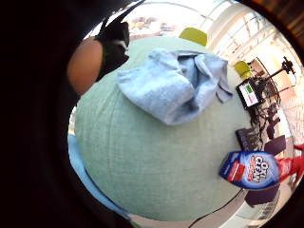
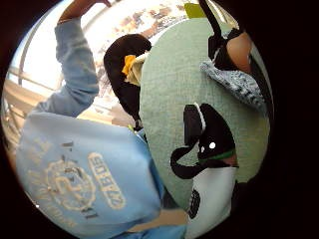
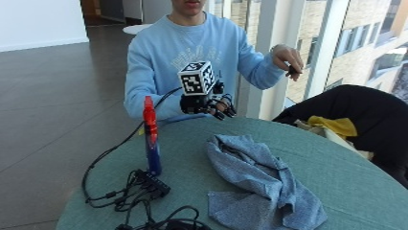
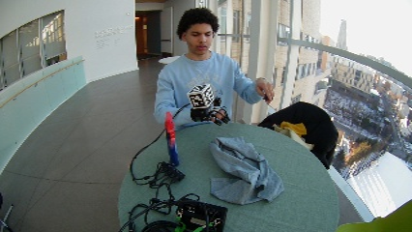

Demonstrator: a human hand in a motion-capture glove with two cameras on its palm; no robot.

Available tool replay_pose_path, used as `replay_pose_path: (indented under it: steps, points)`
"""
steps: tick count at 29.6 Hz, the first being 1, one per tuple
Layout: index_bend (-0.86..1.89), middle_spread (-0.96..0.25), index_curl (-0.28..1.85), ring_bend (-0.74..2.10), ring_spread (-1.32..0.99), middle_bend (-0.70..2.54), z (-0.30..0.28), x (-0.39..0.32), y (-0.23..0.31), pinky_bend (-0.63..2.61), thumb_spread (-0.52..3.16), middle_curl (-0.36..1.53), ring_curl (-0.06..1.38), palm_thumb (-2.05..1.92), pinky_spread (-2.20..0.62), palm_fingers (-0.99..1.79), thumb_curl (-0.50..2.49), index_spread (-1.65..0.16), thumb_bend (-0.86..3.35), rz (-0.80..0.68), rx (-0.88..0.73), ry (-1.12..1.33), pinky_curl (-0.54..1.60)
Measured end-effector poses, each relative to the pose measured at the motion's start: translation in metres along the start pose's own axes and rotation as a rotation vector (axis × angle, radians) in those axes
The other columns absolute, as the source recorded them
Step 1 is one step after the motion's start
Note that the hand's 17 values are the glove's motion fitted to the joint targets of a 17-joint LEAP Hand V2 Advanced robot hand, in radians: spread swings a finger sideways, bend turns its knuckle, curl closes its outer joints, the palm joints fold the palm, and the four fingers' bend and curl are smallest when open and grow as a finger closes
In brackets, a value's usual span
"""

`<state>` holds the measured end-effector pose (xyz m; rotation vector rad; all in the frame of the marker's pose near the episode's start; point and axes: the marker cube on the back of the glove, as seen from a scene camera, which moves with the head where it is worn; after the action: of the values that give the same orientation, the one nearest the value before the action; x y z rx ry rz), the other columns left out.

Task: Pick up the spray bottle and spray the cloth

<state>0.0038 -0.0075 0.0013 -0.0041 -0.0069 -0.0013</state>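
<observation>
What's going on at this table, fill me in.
A person sits at a round green table with the gloved right hand raised above its near edge, fingers loosely curled and holding nothing. The spray bottle stands upright and untouched on the table, apart from that hand. A crumpled blue cloth lies in the middle of the table. The bare hand is lifted off to the side. Nothing has been picked up yet.

The spray bottle label reads "OXI CLEAN".
</observation>
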Motion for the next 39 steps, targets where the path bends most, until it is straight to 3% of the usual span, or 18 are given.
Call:
replay_pose_path:
  steps: [12,23,39]
  points:
    - [0.25,-0.1,0.23,0.28,-0.02,0.3,0.01,0.008,-0.051,0.24,0.88,0.22,0.2,0.41,0.18,0.67,0.14,-0.34,0.2,-0.004,-0.063,0.031,0.2]
    - [0.14,-0.1,0.24,0.26,-0.02,0.27,0.016,0.012,-0.064,0.26,1.01,0.28,0.23,0.42,0.2,0.6,0.17,-0.42,0.12,0.004,-0.098,0.045,0.25]
    - [0.15,-0.09,0.25,0.25,-0.01,0.27,0.006,0.025,-0.041,0.24,1.07,0.33,0.26,0.47,0.21,0.58,0.21,-0.43,0.03,0.059,-0.101,0.061,0.29]
